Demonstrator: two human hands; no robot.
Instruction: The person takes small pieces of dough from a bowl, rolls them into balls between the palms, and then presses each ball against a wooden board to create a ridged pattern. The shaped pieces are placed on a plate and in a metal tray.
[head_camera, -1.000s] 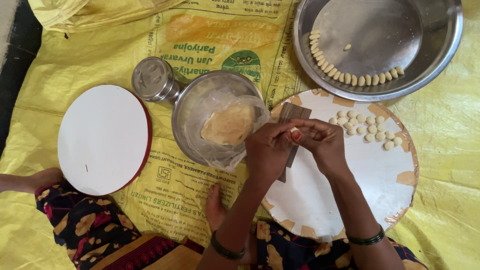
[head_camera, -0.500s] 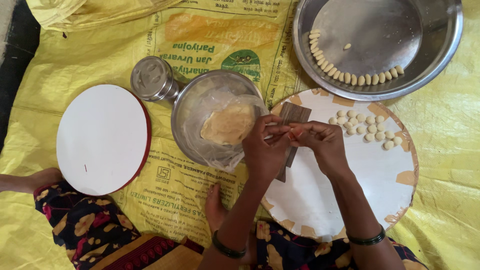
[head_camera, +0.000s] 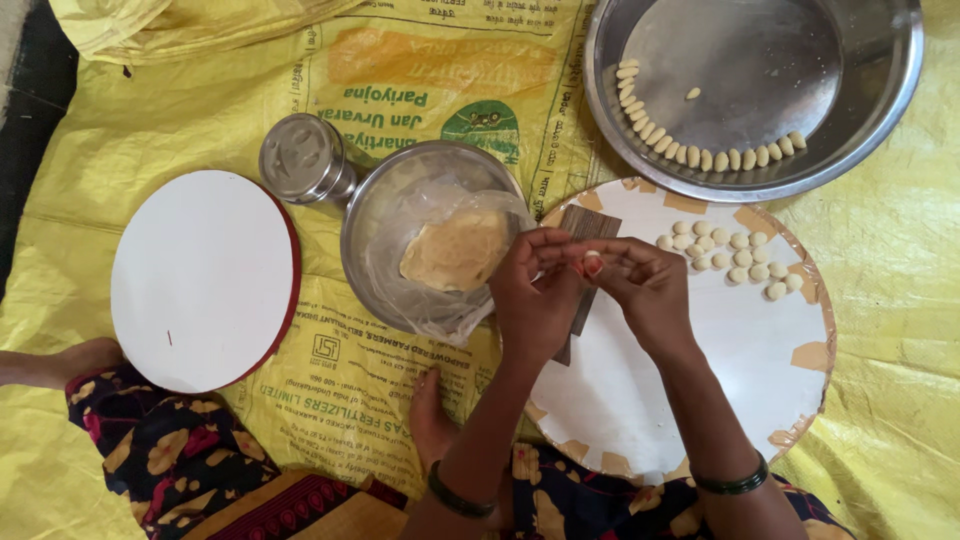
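Yellow sack sheet (head_camera: 880, 330) (floor) — round board (head_camera: 700, 400)

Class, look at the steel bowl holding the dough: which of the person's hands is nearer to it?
Left. The left hand sits right at the steel bowl's rim; the right hand is farther away, over the round white board.

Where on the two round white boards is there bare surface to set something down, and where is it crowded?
The round white board with a red edge on the left is wholly bare. On the taped round white board, the lower half below the hands is free; its upper right holds small dough balls, and both hands work above the ridged brown tool at its upper left.
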